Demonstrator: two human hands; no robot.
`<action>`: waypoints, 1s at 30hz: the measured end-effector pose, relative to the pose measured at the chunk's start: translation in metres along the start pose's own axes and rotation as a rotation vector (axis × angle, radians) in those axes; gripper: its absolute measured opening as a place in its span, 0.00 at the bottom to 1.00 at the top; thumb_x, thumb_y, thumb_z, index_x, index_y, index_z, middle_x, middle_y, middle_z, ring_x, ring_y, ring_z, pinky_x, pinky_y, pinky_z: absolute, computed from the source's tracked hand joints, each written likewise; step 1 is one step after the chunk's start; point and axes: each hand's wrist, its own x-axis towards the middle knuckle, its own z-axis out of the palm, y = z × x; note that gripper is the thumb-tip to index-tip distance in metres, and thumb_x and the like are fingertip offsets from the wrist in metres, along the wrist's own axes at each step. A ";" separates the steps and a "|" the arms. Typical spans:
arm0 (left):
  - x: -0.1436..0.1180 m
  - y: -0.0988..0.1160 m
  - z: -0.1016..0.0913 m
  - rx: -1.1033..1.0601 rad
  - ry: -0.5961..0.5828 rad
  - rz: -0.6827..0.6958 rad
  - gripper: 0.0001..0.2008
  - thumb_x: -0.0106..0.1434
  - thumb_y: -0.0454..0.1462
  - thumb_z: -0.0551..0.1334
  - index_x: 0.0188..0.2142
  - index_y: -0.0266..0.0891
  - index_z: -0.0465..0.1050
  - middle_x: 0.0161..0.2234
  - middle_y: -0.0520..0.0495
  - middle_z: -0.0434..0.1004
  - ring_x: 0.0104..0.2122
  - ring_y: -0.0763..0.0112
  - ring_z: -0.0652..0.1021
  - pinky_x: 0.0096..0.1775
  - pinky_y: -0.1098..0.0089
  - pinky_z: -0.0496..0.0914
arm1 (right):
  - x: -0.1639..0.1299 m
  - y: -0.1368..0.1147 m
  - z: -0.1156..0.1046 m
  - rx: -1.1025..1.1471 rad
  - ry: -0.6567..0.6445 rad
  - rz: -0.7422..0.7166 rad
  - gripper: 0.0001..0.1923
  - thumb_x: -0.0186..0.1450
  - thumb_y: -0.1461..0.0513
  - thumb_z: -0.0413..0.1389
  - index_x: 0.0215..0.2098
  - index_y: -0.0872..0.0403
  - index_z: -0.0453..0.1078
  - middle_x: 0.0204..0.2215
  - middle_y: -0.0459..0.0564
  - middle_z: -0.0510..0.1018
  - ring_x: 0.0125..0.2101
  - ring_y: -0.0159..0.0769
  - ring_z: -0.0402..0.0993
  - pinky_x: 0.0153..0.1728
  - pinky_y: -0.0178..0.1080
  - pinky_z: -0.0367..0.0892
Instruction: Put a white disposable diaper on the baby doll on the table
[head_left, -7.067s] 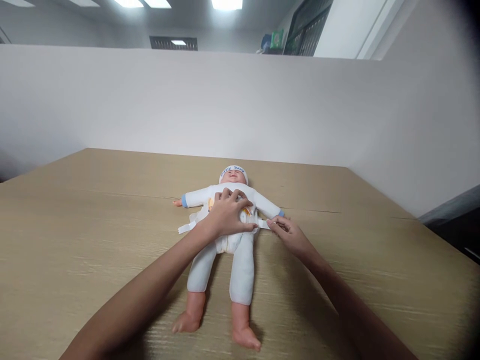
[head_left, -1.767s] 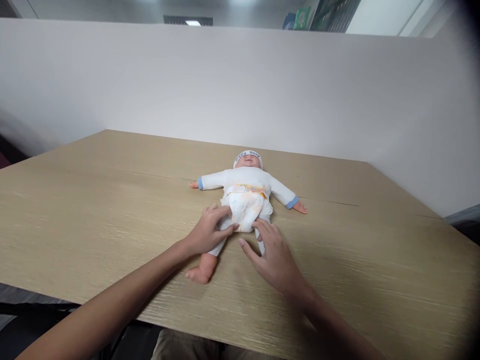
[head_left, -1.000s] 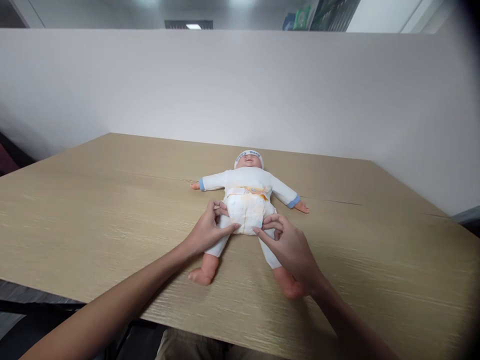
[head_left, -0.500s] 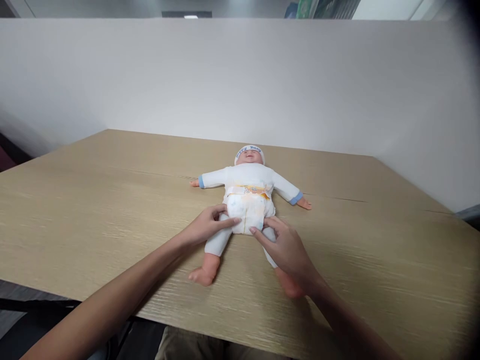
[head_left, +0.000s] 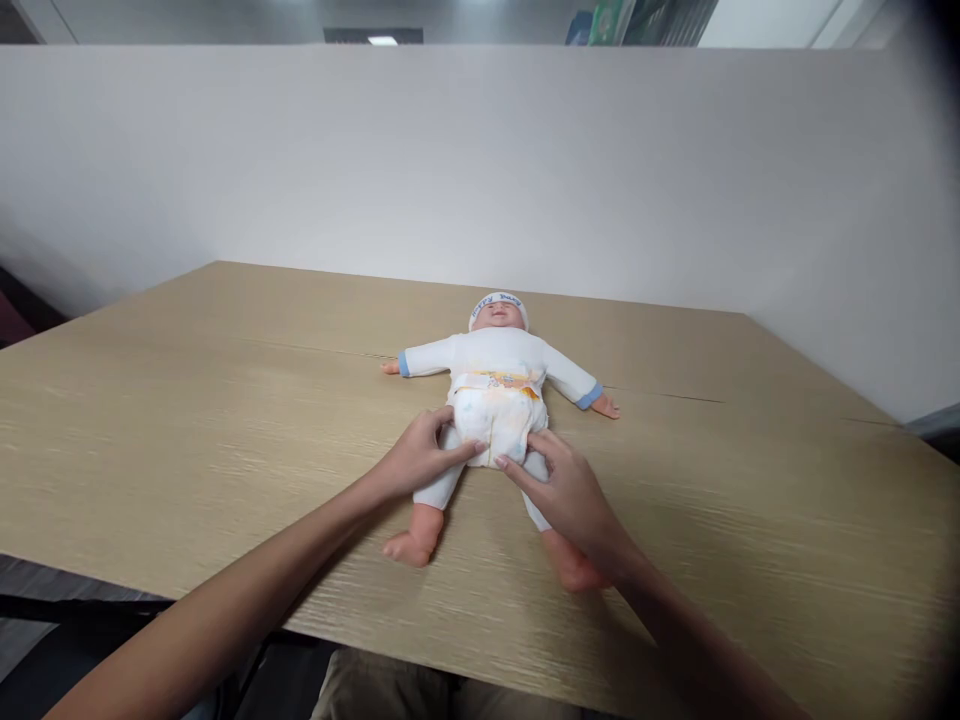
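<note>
A baby doll [head_left: 495, 350] in a white outfit with blue cuffs and a lettered white hat lies on its back, arms spread and feet toward me. Round its hips is a white diaper [head_left: 487, 415] with an orange patterned waistband. My left hand [head_left: 427, 455] grips the diaper's edge at the leg on the left, thumb on the front, fingers partly hidden behind. On the other side my right hand [head_left: 566, 485] pinches the opposite leg edge between thumb and fingers. The right forearm partly covers one of the doll's feet.
The doll rests on a wooden table [head_left: 225, 420] with a thin seam across it. A pale partition [head_left: 450, 160] rises behind the table's far edge. My lap [head_left: 390, 690] is below the near edge.
My two thumbs have drawn slightly closer together on the diaper front, which looks more bunched along its middle. The doll's legs have shifted slightly inward.
</note>
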 end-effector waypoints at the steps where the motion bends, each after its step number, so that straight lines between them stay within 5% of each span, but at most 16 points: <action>1: 0.000 0.000 0.001 0.004 0.000 0.011 0.20 0.67 0.49 0.70 0.50 0.39 0.80 0.46 0.44 0.86 0.45 0.56 0.81 0.50 0.58 0.75 | 0.000 0.000 0.000 -0.012 -0.011 0.002 0.12 0.70 0.52 0.61 0.33 0.50 0.74 0.37 0.49 0.79 0.39 0.44 0.74 0.41 0.43 0.67; 8: -0.001 -0.012 0.001 0.165 0.027 0.032 0.20 0.67 0.49 0.71 0.52 0.40 0.80 0.48 0.43 0.84 0.48 0.52 0.78 0.53 0.55 0.71 | 0.005 0.008 0.001 0.061 -0.020 0.011 0.12 0.71 0.53 0.60 0.33 0.51 0.77 0.38 0.50 0.80 0.39 0.44 0.76 0.44 0.44 0.70; 15: 0.004 -0.015 0.002 0.079 -0.003 0.040 0.17 0.68 0.51 0.69 0.45 0.40 0.84 0.42 0.46 0.86 0.44 0.56 0.80 0.49 0.59 0.73 | 0.006 0.012 -0.001 0.174 -0.036 0.003 0.12 0.71 0.53 0.60 0.44 0.50 0.82 0.44 0.51 0.83 0.45 0.46 0.78 0.51 0.46 0.71; 24: 0.008 -0.021 0.002 -0.199 -0.053 -0.040 0.19 0.65 0.51 0.72 0.49 0.42 0.85 0.49 0.44 0.87 0.50 0.52 0.82 0.55 0.56 0.75 | 0.001 0.006 0.001 0.027 -0.012 -0.013 0.09 0.68 0.53 0.65 0.40 0.50 0.80 0.40 0.49 0.81 0.41 0.45 0.77 0.45 0.44 0.71; 30: 0.007 -0.016 0.003 -0.095 -0.020 -0.002 0.18 0.66 0.50 0.71 0.47 0.40 0.84 0.46 0.44 0.87 0.46 0.54 0.82 0.50 0.58 0.75 | 0.005 0.007 0.004 0.038 -0.009 -0.004 0.09 0.68 0.54 0.65 0.39 0.50 0.83 0.42 0.51 0.82 0.43 0.46 0.79 0.47 0.46 0.72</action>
